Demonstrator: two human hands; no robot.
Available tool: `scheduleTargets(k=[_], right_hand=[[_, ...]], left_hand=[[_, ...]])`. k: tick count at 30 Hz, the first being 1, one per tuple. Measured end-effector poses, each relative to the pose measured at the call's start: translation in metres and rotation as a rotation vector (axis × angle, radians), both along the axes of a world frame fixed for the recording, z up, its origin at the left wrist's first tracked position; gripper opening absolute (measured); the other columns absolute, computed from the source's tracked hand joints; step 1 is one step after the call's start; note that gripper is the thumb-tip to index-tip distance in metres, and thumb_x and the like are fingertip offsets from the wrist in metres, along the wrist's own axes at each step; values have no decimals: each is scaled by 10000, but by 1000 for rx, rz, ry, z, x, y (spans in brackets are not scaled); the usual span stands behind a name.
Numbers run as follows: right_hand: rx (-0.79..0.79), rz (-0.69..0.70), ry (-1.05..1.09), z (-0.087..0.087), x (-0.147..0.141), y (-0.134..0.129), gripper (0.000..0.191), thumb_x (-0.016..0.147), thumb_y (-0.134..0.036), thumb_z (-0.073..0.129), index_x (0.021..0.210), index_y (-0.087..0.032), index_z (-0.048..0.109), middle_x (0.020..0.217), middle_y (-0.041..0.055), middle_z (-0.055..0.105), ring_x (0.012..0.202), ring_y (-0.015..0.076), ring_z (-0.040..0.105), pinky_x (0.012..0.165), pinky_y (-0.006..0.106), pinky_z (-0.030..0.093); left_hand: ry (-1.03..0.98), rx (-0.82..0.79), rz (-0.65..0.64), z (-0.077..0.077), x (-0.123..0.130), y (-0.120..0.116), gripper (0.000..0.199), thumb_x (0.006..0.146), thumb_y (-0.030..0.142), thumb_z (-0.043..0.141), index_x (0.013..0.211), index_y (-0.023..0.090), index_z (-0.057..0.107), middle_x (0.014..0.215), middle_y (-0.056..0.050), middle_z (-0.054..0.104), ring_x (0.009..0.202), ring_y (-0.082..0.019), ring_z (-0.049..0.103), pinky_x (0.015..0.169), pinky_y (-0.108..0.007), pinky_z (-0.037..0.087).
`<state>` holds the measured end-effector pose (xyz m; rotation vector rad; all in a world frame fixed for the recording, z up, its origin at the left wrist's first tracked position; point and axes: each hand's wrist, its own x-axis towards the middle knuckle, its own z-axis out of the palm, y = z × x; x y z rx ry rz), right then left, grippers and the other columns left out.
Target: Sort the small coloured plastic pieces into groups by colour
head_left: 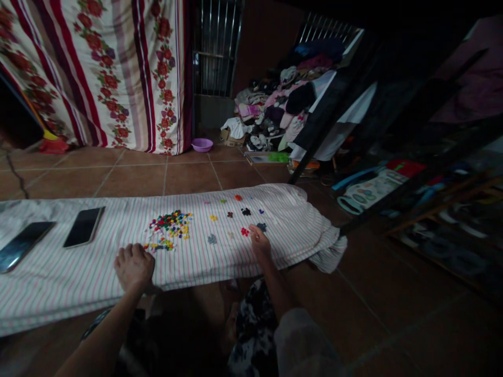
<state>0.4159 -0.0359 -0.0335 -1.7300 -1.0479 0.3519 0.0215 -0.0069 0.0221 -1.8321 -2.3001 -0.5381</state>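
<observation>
Small red pieces are shown just below the frame's centre, beside the right hand; fingers are bent, but whether anything is grasped cannot be told. Mixed pieces are spread left of centre, near the curled left hand, its grip likewise hidden, on striped cloth. Colour grouping is apparently in hand; a light fingertip pinch is called for.

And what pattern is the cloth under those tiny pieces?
The cloth has pink and greyish stripes, best in the head view.
</observation>
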Motion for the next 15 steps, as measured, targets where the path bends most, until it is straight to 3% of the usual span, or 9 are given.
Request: scheduleTargets(k=[4,8,12,15], right_hand=[[86,-6,40,4,2,-2,391,809,-367,480,1083,-191,696,1074,106,743,999,237,688,900,396,558],[155,-10,-81,18,-11,-6,336,810,-365,497,991,-188,718,973,108,737,903,228,682,842,380,565],[179,158,-212,28,-49,-4,286,847,-289,477,956,-205,728,953,89,724,919,206,669,867,355,551],[144,327,-254,26,-84,0,282,837,-217,472,952,-219,730,981,72,723,936,192,666,881,338,546]], left_hand=[[-14,-6,10,3,1,-1,369,878,250,347,1065,111,633,1190,-176,632,1222,-311,497,1008,-453,368],[-30,-9,5,6,2,-2,364,872,242,354,1057,107,637,1191,-174,636,1217,-310,505,1007,-450,375],[-38,2,-10,5,0,-2,373,875,242,350,1057,94,639,1195,-180,637,1209,-318,509,1007,-453,381],[-47,3,-18,3,-2,-2,365,870,238,359,1056,99,641,1184,-184,636,1218,-318,508,1008,-455,377]])
